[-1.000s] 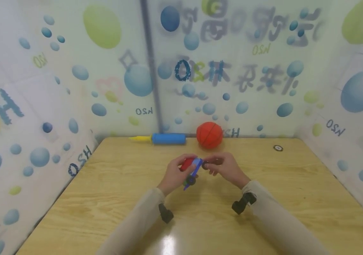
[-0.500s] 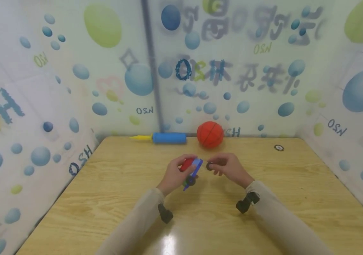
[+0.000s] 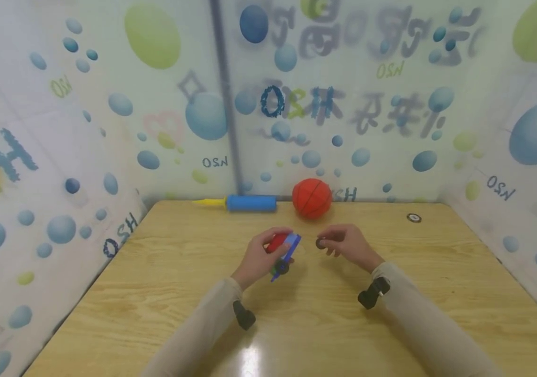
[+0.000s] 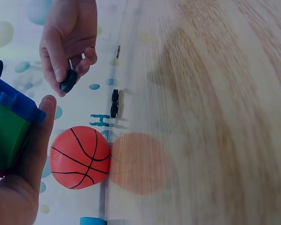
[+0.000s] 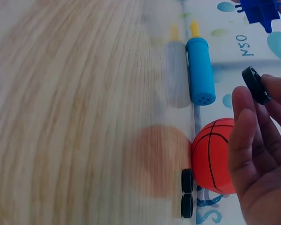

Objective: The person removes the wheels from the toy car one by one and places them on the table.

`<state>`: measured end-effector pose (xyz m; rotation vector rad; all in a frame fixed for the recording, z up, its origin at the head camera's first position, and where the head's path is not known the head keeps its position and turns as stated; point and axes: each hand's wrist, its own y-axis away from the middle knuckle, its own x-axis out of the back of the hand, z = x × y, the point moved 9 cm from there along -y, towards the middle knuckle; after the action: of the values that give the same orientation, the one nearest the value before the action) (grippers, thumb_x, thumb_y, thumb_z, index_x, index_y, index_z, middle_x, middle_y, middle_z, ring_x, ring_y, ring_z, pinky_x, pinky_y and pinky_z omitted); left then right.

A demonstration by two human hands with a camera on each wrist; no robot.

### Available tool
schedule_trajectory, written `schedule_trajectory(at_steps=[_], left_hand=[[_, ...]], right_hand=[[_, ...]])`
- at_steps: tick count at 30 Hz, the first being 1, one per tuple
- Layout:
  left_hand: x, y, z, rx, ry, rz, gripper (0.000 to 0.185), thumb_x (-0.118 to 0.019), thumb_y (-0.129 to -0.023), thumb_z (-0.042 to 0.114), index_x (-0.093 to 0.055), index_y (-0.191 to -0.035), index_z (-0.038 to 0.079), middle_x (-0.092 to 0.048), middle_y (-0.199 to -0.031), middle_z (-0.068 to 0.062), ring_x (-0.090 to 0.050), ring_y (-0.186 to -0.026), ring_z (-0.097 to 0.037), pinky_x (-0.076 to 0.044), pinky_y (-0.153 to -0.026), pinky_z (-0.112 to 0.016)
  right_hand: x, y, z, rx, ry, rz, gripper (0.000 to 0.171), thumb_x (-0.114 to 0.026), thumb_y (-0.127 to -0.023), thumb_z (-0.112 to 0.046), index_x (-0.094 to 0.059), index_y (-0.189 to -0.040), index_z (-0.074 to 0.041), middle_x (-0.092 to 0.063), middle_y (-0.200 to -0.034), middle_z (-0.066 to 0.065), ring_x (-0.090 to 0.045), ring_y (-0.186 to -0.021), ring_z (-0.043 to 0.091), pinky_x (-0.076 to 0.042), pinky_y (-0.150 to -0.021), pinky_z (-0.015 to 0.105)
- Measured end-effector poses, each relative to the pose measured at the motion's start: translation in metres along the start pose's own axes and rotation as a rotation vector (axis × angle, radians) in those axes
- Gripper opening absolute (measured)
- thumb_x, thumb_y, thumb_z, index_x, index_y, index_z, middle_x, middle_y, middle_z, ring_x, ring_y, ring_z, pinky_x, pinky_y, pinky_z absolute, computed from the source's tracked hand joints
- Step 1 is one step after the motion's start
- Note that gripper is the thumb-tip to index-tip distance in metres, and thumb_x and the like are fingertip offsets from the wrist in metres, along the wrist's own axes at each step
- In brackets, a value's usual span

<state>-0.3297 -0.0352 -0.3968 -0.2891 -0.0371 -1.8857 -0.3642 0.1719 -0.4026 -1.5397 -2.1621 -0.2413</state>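
Observation:
My left hand (image 3: 260,257) grips a small toy car (image 3: 292,246) with red, blue and green parts. A black wheel (image 3: 282,267) is on its lower end. In the left wrist view its green side (image 4: 8,133) and blue edge lie along the fingers. To the right, apart from the car, my right hand (image 3: 350,245) pinches a small black wheel (image 3: 320,243) between thumb and fingers. From that wheel (image 4: 68,81) a thin metal axle sticks out in the left wrist view. The right wrist view shows the wheel (image 5: 255,85) at the fingertips, with the car's blue underside (image 5: 262,11) beyond it.
A red toy basketball (image 3: 312,198) and a blue pump (image 3: 251,203) with a yellow tip lie along the table's back edge. Two black wheels (image 5: 187,193) are near the ball. A dark disc with a pale centre (image 3: 414,218) lies at the back right.
My right hand has moved right, away from the toy car, carrying the wheel and widening the gap between them. The left hand and car have stayed almost still.

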Motion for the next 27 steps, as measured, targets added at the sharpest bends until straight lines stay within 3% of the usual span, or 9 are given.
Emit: schedule_trajectory(at_steps=[12,21,27], left_hand=[[0.004,0.001,0.001,0.006,0.001,0.003,0.036,-0.062,-0.1,0.019,-0.059,-0.135,0.026,-0.061,-0.132,-0.014,-0.078,-0.087,-0.028,-0.063,-0.082,-0.038],[0.0,0.002,0.006,-0.009,0.044,-0.039,0.04,-0.06,-0.101,0.015,-0.056,-0.14,0.018,-0.058,-0.133,-0.019,-0.077,-0.088,-0.029,-0.063,-0.081,-0.038],[-0.001,0.003,0.006,-0.009,0.064,-0.056,0.038,-0.06,-0.101,0.016,-0.057,-0.139,0.021,-0.058,-0.133,-0.019,-0.077,-0.089,-0.03,-0.063,-0.081,-0.039]], right_hand=[[0.023,-0.004,0.023,-0.058,0.054,0.002,0.032,-0.07,-0.094,-0.016,-0.069,-0.119,0.002,-0.075,-0.105,0.021,-0.07,-0.076,0.015,-0.057,-0.065,0.03],[0.041,-0.001,0.032,-0.103,0.113,0.006,0.03,-0.07,-0.093,-0.014,-0.069,-0.12,0.0,-0.075,-0.106,0.021,-0.072,-0.077,0.019,-0.058,-0.065,0.029],[0.05,-0.001,0.041,-0.119,0.124,0.019,0.03,-0.069,-0.093,-0.012,-0.069,-0.12,0.002,-0.074,-0.107,0.023,-0.073,-0.077,0.02,-0.058,-0.064,0.029]])
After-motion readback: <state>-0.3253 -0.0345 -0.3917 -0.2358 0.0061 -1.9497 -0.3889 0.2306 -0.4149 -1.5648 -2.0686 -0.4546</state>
